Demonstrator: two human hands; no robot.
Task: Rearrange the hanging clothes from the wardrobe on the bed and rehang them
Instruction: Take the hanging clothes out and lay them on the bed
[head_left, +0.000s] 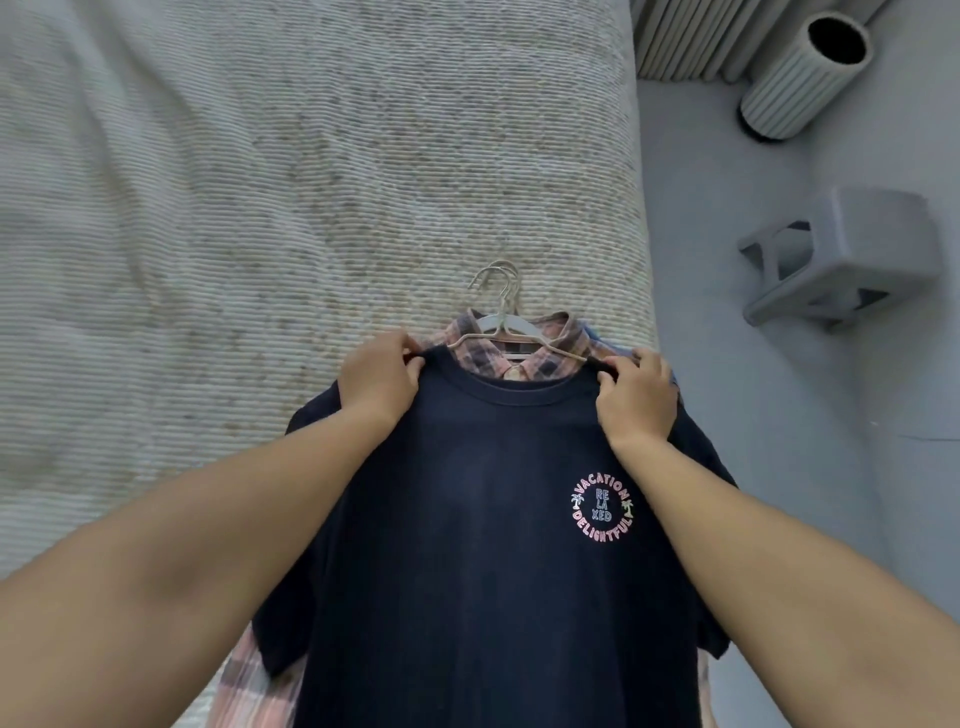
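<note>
We are working at the near edge of the bed (260, 182), where a navy T-shirt (493, 545) is lying on top of a pink plaid shirt (550, 353), with a sliver of blue cloth showing at 3 o'clock of the collar. Our left hand (379, 376) is pinching the T-shirt's shoulder seam at 9 o'clock of the neckline, and our right hand (636, 397) is gripping the opposite shoulder at 3 o'clock. The hangers (501, 296) are poking out at 12 o'clock, hooks bunched together on the bedcover.

We are judging this to be the straightening step: squaring the T-shirt on its hanger. The next move is probably calling for an even pull on both shoulders, then a lift by the right hook alone.

The tangled hooks are likely standing in the way, since one could drag the plaid shirt along. On the floor at 2 o'clock, a grey stool (841, 254) and a ribbed tube (805, 78) are sitting well apart from the clothes.
</note>
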